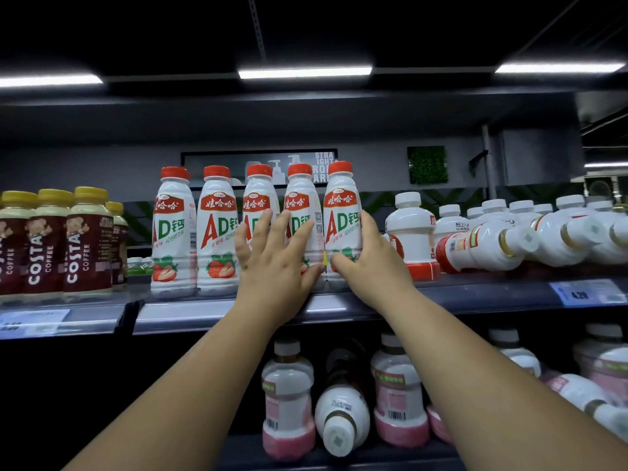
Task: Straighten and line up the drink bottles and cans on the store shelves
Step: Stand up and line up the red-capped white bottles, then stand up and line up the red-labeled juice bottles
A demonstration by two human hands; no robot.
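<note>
— Where are the two grips?
— Both are at the upper shelf [475, 294], on the row of five red-capped bottles [217, 232]. All five stand upright, close side by side, near the front edge.
— What does the right grip [368, 263] do?
— It grasps the fifth bottle [339, 212], the last one on the right. The fingers curl around its right side and the thumb lies low on the front.
— And the left grip [272, 261]?
— It is released and grasps nothing. Its fingers are spread and rather straight, laid on the fronts of the third bottle [260, 198] and the fourth bottle [299, 198].
— What is around them?
— On the left, Costa coffee bottles [81, 243] with yellow caps stand upright. On the right stands one white-capped bottle [411, 229], and beside it several white bottles [475, 246] lie on their sides. On the lower shelf [339, 462], a fallen bottle [341, 413] lies between upright ones, with its cap toward us.
</note>
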